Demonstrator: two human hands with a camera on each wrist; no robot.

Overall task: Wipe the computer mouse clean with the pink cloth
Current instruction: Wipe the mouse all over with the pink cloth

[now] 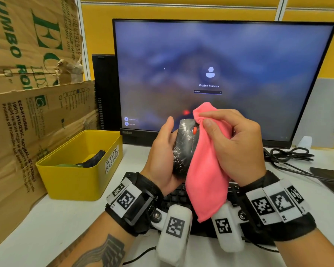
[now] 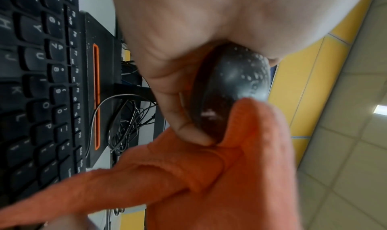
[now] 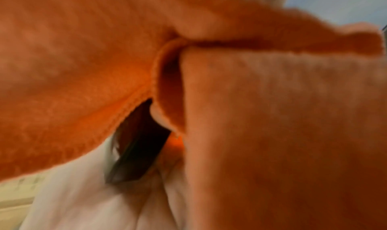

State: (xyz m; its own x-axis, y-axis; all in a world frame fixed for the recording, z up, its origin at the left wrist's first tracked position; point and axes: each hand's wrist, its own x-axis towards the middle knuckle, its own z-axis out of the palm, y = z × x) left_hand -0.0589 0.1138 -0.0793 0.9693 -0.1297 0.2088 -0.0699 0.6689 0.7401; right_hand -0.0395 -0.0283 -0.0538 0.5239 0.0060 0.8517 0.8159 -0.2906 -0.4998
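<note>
While the left hand (image 1: pixel 163 151) cradles the computer mouse (image 1: pixel 182 147) above the keyboard (image 1: pixel 174 197), fingers curled round its underside and thumb along its left flank, the right hand (image 1: pixel 237 143) pinches the pink cloth (image 1: pixel 206 170) bunched against the mouse's right side. Long axis runs away from the person, scroll wheel at the far end. White specks cover the exposed left half, so the cloth likely needs to sweep leftward across the top.

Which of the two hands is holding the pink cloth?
The right hand pinches the soft pink cloth and lays it over the black computer mouse. The left hand only holds that mouse, which shows white specks.
</note>
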